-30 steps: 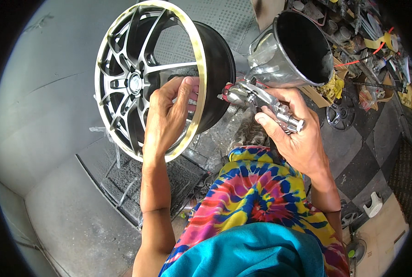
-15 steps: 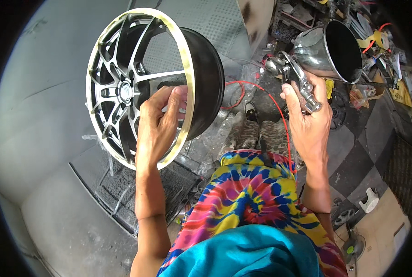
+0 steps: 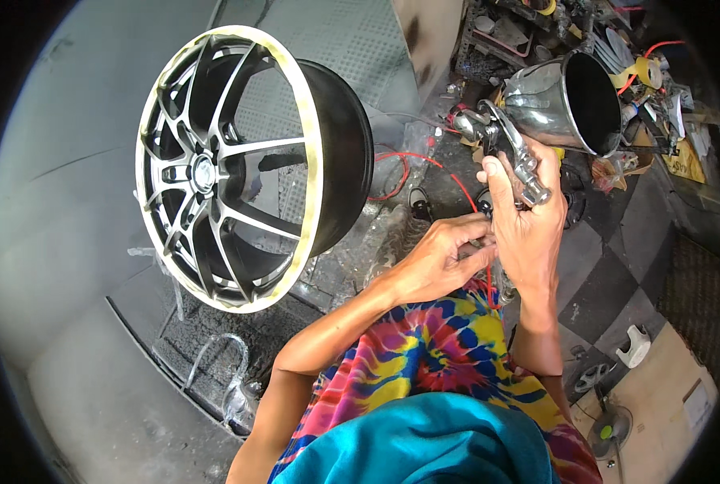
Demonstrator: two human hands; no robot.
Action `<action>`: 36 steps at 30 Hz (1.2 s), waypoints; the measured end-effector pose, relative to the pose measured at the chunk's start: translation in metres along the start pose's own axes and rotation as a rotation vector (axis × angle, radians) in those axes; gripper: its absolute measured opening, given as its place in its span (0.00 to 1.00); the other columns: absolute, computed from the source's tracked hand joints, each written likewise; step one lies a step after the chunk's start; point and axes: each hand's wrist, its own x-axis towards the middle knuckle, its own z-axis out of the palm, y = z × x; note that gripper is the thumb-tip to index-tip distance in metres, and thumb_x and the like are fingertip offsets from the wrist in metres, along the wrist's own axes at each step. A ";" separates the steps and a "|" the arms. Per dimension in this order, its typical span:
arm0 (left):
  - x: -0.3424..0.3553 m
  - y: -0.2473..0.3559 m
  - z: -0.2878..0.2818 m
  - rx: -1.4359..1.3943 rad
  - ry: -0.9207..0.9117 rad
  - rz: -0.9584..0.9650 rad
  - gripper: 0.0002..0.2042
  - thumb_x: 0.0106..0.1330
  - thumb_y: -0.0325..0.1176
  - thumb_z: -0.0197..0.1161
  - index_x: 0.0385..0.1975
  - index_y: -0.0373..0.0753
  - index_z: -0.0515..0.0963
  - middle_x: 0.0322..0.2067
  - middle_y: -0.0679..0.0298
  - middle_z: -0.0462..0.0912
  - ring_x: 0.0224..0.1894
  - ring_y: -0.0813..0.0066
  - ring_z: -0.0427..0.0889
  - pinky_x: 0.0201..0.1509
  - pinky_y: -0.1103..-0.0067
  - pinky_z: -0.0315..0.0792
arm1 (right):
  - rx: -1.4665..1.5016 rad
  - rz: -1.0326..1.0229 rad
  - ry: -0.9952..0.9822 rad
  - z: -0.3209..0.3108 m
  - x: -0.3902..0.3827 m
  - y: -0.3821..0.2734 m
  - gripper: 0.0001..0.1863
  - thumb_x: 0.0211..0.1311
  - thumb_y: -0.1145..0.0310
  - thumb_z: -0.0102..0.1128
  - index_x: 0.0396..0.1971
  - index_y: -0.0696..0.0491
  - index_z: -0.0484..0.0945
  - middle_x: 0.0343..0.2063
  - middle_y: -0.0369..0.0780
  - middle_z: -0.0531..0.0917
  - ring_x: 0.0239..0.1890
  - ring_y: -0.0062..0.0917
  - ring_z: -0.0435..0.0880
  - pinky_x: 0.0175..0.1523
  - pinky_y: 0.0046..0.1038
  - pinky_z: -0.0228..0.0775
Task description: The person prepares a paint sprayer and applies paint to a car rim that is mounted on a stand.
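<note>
An alloy wheel rim [image 3: 239, 169] with dark spokes and a pale yellowish taped lip stands upright on a stand at the left. My right hand [image 3: 525, 218] grips a shiny metal spray gun [image 3: 509, 149] with a large open cup [image 3: 565, 101] on top, held up at the right of the rim. My left hand [image 3: 440, 258] has come off the rim and reaches across to the base of the spray gun's handle, fingers pinching there beside a red hose [image 3: 424, 165]. What the fingers hold is hidden.
A grated metal stand [image 3: 206, 363] lies under the rim on a dusty grey floor. Cluttered tools and tape rolls [image 3: 642, 73] fill the upper right. A checkered floor [image 3: 610, 274], a small fan [image 3: 610, 427] and a white object [image 3: 636, 345] lie at the right.
My left hand left the rim's lip and moved right to the spray gun's handle. My right hand lifted the spray gun up and to the right, away from the rim.
</note>
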 end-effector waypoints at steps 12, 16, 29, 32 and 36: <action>0.017 -0.022 0.002 -0.204 0.053 0.077 0.05 0.71 0.24 0.68 0.40 0.29 0.85 0.33 0.61 0.86 0.35 0.75 0.86 0.39 0.76 0.81 | 0.063 0.002 0.027 -0.001 0.003 -0.003 0.15 0.71 0.70 0.70 0.51 0.58 0.78 0.35 0.40 0.87 0.37 0.21 0.86 0.44 0.28 0.78; 0.021 -0.024 0.000 -0.251 0.047 0.114 0.04 0.70 0.23 0.69 0.39 0.29 0.85 0.32 0.61 0.87 0.33 0.75 0.87 0.38 0.77 0.83 | 0.012 -0.013 -0.036 -0.004 0.005 -0.006 0.15 0.73 0.74 0.65 0.55 0.61 0.76 0.41 0.39 0.87 0.40 0.18 0.87 0.45 0.22 0.80; 0.022 -0.014 -0.002 -0.367 -0.016 -0.122 0.04 0.72 0.24 0.68 0.40 0.29 0.85 0.34 0.63 0.87 0.36 0.76 0.87 0.43 0.78 0.85 | -0.004 0.002 -0.014 -0.007 0.007 -0.008 0.15 0.73 0.74 0.65 0.55 0.61 0.76 0.41 0.38 0.87 0.39 0.17 0.86 0.44 0.21 0.79; 0.027 -0.021 -0.001 -0.443 -0.047 -0.131 0.06 0.74 0.26 0.66 0.44 0.29 0.85 0.36 0.64 0.87 0.39 0.76 0.88 0.46 0.77 0.86 | -0.042 -0.003 0.010 -0.005 0.009 -0.005 0.15 0.74 0.73 0.65 0.55 0.62 0.76 0.41 0.39 0.87 0.39 0.17 0.86 0.45 0.22 0.79; 0.042 -0.032 -0.009 -0.525 -0.123 -0.137 0.08 0.75 0.27 0.66 0.46 0.30 0.85 0.36 0.64 0.87 0.39 0.75 0.88 0.47 0.77 0.86 | 0.048 0.044 0.098 -0.002 0.017 -0.004 0.15 0.71 0.70 0.69 0.52 0.59 0.78 0.36 0.41 0.87 0.35 0.22 0.85 0.41 0.29 0.78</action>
